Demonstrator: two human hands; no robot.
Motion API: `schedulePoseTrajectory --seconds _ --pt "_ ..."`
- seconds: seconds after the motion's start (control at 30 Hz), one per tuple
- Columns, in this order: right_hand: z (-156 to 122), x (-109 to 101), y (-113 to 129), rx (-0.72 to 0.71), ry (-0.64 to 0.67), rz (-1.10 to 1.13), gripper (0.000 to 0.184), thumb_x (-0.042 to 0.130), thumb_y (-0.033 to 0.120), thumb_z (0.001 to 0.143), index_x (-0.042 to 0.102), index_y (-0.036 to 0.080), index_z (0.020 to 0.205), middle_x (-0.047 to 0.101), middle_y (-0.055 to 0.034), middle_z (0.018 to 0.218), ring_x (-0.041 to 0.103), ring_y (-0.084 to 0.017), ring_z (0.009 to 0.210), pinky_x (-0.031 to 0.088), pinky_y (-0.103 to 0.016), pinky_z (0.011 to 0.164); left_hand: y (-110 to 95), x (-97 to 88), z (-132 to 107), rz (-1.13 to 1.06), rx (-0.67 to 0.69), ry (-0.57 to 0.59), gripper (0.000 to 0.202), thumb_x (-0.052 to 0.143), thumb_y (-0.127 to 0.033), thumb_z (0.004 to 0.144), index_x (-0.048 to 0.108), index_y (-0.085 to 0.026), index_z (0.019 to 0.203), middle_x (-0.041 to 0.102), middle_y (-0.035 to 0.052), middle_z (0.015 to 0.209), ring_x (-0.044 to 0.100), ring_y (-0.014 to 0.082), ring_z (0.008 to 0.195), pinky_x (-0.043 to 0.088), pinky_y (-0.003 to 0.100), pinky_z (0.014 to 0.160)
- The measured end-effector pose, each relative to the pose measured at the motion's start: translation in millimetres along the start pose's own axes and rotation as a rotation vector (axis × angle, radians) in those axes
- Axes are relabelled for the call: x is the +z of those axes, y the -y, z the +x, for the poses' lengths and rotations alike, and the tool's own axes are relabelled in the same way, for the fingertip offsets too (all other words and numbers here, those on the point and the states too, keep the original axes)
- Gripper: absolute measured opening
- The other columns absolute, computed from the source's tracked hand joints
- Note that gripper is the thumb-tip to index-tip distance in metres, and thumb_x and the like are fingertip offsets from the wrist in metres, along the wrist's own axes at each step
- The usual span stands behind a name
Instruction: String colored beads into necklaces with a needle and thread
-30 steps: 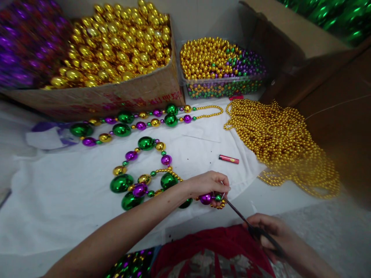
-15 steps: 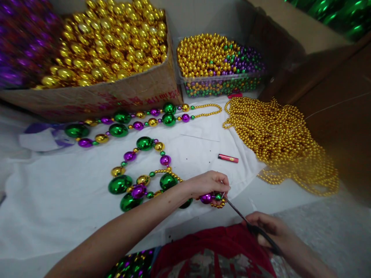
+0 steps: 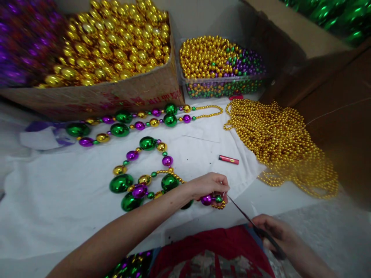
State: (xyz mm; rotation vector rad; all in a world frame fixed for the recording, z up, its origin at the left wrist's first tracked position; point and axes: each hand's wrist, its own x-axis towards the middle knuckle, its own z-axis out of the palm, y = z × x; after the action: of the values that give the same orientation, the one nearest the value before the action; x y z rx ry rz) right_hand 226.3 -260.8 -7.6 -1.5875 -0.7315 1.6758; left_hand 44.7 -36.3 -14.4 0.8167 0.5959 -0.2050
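Note:
My left hand (image 3: 213, 184) is closed on the end of a bead necklace (image 3: 139, 190) with green, purple and gold beads. Its fingers pinch around a small green bead and a thread; the exact grip is partly hidden. The rest of the necklace lies looped on the white cloth (image 3: 72, 189), partly under my left forearm. In my right hand (image 3: 274, 231) are scissors (image 3: 257, 229) with dark handles. Their narrow blades point up and left, the tips close to my left fingertips. Whether the blades touch the thread is too small to tell.
A finished-looking necklace (image 3: 119, 130) lies farther back on the cloth. A red lighter (image 3: 228, 159) and a needle (image 3: 201, 138) rest nearby. Gold bead strands (image 3: 272, 135) are heaped at right. Behind stand a cardboard box (image 3: 116, 96) of gold beads and a clear tub (image 3: 223, 79) of small beads.
The scissors and my right hand have shifted slightly right and down, the tips drawing a little away from the bead end. My left hand keeps its hold on the necklace.

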Motion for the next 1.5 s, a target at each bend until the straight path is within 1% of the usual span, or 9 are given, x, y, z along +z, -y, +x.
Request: schedulePoseTrajectory --seconds 0.17,0.3,0.53,0.87,0.93,1.07,1.13,1.33,1.5 --pt "37 -28 27 -0.211 -0.335 -0.326 0.041 0.067 0.04 0.077 0.061 0.023 0.114 0.065 -0.0031 0.085 0.061 -0.017 0.067 0.046 -0.026 0.056 -1 -4.7 2 0.088 0.03 -0.029 0.034 0.073 -0.042 0.063 0.052 -0.016 0.071 0.063 0.0004 0.059 0.054 0.0107 0.049 0.042 0.023 0.05" --pt "102 -20 85 -0.368 -0.556 -1.092 0.029 0.055 0.024 0.085 0.06 0.02 0.112 0.068 -0.0053 0.102 0.064 -0.022 0.088 0.048 -0.032 0.073 -4 -6.6 5 0.349 0.056 -0.067 0.02 0.063 -0.034 0.071 0.053 -0.016 0.07 0.063 0.0 0.064 0.051 0.0099 0.049 0.037 0.02 0.046" --pt "183 1 131 -0.403 -0.584 -1.349 0.024 0.053 0.022 0.087 0.065 0.02 0.108 0.063 -0.0094 0.106 0.056 -0.024 0.102 0.043 -0.03 0.077 -12 1.5 11 0.962 0.225 -0.196 0.01 0.056 -0.02 0.076 0.059 -0.019 0.066 0.057 -0.0041 0.058 0.048 0.0103 0.055 0.03 0.02 0.052" --pt "194 -5 146 -0.301 -0.475 -1.495 0.027 0.052 0.02 0.088 0.058 0.016 0.114 0.063 -0.0098 0.107 0.06 -0.021 0.093 0.042 -0.028 0.075 -39 19.3 -39 1.17 0.543 -0.544 0.015 0.049 -0.024 0.088 0.06 -0.018 0.079 0.062 0.0051 0.09 0.054 0.0194 0.09 0.039 0.029 0.079" --pt "188 4 146 -0.354 -0.412 -1.519 0.027 0.047 0.017 0.09 0.058 0.016 0.114 0.062 -0.0097 0.109 0.059 -0.02 0.095 0.041 -0.028 0.078 -26 41.3 -45 1.162 0.526 -0.477 0.014 0.05 -0.023 0.087 0.06 -0.019 0.078 0.062 0.0046 0.085 0.056 0.019 0.086 0.04 0.028 0.076" --pt "179 23 137 -0.438 -0.272 -1.588 0.028 0.042 0.003 0.086 0.063 0.015 0.1 0.063 -0.0111 0.102 0.055 -0.022 0.099 0.039 -0.03 0.083 17 89.6 -25 1.275 0.591 0.022 0.012 0.058 -0.017 0.08 0.063 -0.019 0.09 0.066 0.0079 0.092 0.059 0.0212 0.086 0.043 0.029 0.073" --pt "177 26 131 -0.455 -0.263 -1.611 0.03 0.039 0.0 0.084 0.064 0.012 0.097 0.063 -0.0136 0.1 0.052 -0.024 0.101 0.038 -0.032 0.083 29 97.7 -17 1.318 0.584 0.074 0.023 0.06 -0.019 0.078 0.062 -0.017 0.1 0.066 0.0106 0.1 0.06 0.0239 0.089 0.043 0.03 0.072" --pt "166 20 119 -0.527 -0.266 -1.565 0.028 0.038 0.004 0.088 0.064 0.013 0.095 0.063 -0.0138 0.095 0.048 -0.026 0.098 0.036 -0.035 0.082 25 54.5 -42 1.039 0.288 -0.634 0.027 0.041 -0.027 0.092 0.06 -0.017 0.075 0.066 0.0055 0.075 0.06 0.0193 0.073 0.039 0.029 0.068" --pt "163 27 107 -0.597 -0.28 -1.422 0.022 0.044 0.012 0.09 0.063 0.013 0.1 0.06 -0.0155 0.098 0.046 -0.03 0.101 0.034 -0.04 0.085 41 50.5 -31 1.136 0.238 -0.791 0.022 0.04 -0.022 0.093 0.061 -0.018 0.091 0.066 0.0064 0.087 0.06 0.0206 0.083 0.041 0.03 0.073"
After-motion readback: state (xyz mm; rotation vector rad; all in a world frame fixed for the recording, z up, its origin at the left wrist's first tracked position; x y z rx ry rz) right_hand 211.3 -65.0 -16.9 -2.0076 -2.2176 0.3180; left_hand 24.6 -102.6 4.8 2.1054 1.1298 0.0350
